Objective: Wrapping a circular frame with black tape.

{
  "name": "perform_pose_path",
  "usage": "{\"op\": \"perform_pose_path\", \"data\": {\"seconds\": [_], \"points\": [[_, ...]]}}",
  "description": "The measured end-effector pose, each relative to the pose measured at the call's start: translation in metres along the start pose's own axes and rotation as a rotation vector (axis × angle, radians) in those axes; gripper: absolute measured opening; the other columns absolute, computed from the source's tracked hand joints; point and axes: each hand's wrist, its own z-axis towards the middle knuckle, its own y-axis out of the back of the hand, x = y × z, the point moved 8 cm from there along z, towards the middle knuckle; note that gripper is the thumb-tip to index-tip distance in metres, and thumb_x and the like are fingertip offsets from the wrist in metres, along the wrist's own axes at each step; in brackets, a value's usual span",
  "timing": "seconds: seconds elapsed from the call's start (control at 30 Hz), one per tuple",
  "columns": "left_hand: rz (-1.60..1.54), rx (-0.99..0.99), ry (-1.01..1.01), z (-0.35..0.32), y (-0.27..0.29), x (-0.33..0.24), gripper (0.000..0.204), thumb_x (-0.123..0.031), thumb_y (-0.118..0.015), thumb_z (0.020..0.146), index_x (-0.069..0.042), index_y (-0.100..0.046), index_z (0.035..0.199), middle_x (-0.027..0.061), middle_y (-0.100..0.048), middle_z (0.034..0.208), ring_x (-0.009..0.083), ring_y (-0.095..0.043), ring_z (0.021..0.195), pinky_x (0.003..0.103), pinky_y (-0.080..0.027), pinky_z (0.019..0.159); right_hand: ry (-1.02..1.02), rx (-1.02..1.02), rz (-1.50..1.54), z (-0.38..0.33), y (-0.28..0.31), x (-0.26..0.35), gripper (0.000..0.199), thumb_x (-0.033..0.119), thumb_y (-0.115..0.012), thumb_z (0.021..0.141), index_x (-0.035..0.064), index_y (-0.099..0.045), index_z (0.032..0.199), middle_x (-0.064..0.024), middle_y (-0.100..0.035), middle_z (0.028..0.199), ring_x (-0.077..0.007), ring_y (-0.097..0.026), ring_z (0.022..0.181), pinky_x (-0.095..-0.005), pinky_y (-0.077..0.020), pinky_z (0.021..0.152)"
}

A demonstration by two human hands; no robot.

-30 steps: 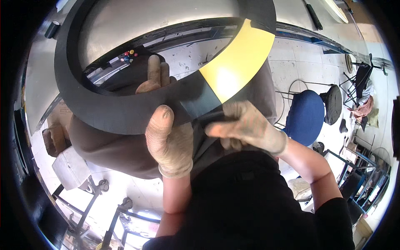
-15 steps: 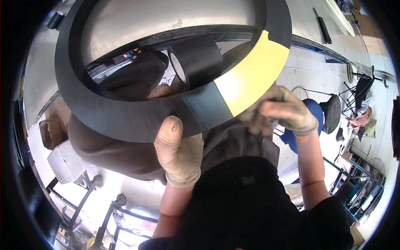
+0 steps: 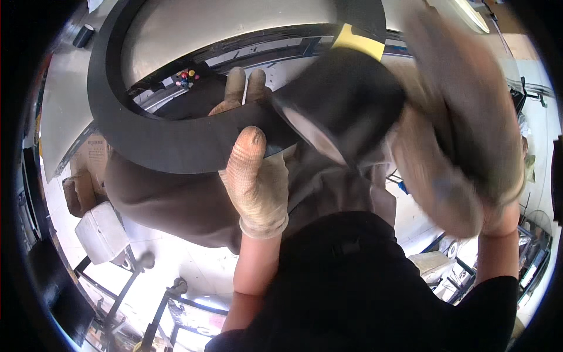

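A large flat black ring (image 3: pixel 158 141) leans over my lap, its far part above the metal table. My left hand (image 3: pixel 255 193), in a worn pale glove, is closed on the ring's near rim, thumb in front and fingers behind. A wide black tape roll (image 3: pixel 352 88) with a pale core is tilted in front of the ring's right side. It hides most of a yellow section (image 3: pixel 360 42) of the ring. My right hand (image 3: pixel 446 141), also gloved, is raised beside the roll's right end. Motion smears its fingers, so their grip on the roll cannot be made out.
On the metal table (image 3: pixel 234 13) a small dark cylinder (image 3: pixel 83 36) stands at the far left. Several coloured pins (image 3: pixel 186 77) show through the ring's opening. Cardboard boxes (image 3: pixel 79 193) and wheeled metal frames (image 3: pixel 143 264) stand at the left; racks stand at the lower right.
The tape roll has come from behind the ring's opening to its front right. My right hand has swung up and rightward. The ring has shifted slightly up, and less yellow shows.
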Motion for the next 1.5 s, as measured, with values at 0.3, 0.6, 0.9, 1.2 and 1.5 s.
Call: {"op": "perform_pose_path", "data": {"seconds": [0.3, 0.6, 0.9, 1.2, 1.5], "points": [[0.066, 0.083, -0.058, 0.008, 0.002, -0.004, 0.083, -0.029, -0.082, 0.083, -0.002, -0.039, 0.148, 0.0221, -0.024, 0.164, 0.0359, -0.022, 0.153, 0.053, -0.018, 0.125, 0.115, 0.365, -0.550, 0.117, 0.024, -0.096, 0.054, 0.039, -0.076, 0.093, 0.0019, -0.061, 0.129, -0.0099, -0.073, 0.097, -0.0110, -0.069, 0.073, -0.0238, -0.0568, 0.061], [-0.185, 0.013, 0.073, -0.001, -0.009, 0.004, 0.084, -0.029, -0.085, 0.080, -0.014, -0.039, 0.149, 0.0180, -0.036, 0.157, 0.0326, -0.038, 0.144, 0.050, -0.030, 0.121, 0.986, 0.319, -0.205, 0.137, 0.014, -0.031, 0.053, 0.036, -0.068, 0.099, -0.0093, -0.053, 0.122, -0.0125, -0.066, 0.099, -0.0143, -0.067, 0.083, -0.0185, -0.0503, 0.053], [-0.214, -0.020, 0.091, -0.005, -0.013, 0.017, 0.070, -0.015, -0.074, 0.086, -0.008, -0.043, 0.148, 0.0097, -0.050, 0.146, 0.0237, -0.050, 0.134, 0.041, -0.032, 0.120, 0.321, 0.252, 0.198, 0.098, 0.067, -0.021, 0.050, 0.036, -0.069, 0.098, -0.0018, -0.061, 0.130, -0.0129, -0.068, 0.125, -0.0209, -0.067, 0.117, -0.0379, -0.0527, 0.103], [-0.146, -0.090, 0.026, -0.004, 0.024, -0.033, 0.067, -0.028, -0.075, 0.084, -0.007, -0.051, 0.142, 0.0159, -0.059, 0.137, 0.0270, -0.066, 0.116, 0.043, -0.049, 0.107, -0.044, 0.437, -0.396, 0.041, -0.010, -0.034, 0.072, 0.064, -0.055, 0.098, -0.0030, -0.066, 0.120, -0.0160, -0.074, 0.087, -0.0232, -0.076, 0.076, -0.0287, -0.0618, 0.064], [-0.136, 0.039, -0.024, -0.007, 0.023, -0.019, 0.073, -0.029, -0.075, 0.088, -0.005, -0.042, 0.148, 0.0153, -0.052, 0.142, 0.0299, -0.054, 0.130, 0.046, -0.040, 0.115, -0.137, 0.627, 0.036, 0.048, -0.089, 0.002, 0.055, 0.041, -0.045, 0.108, -0.0093, -0.054, 0.128, -0.0165, -0.069, 0.091, -0.0183, -0.068, 0.062, -0.0186, -0.0547, 0.049]]}}
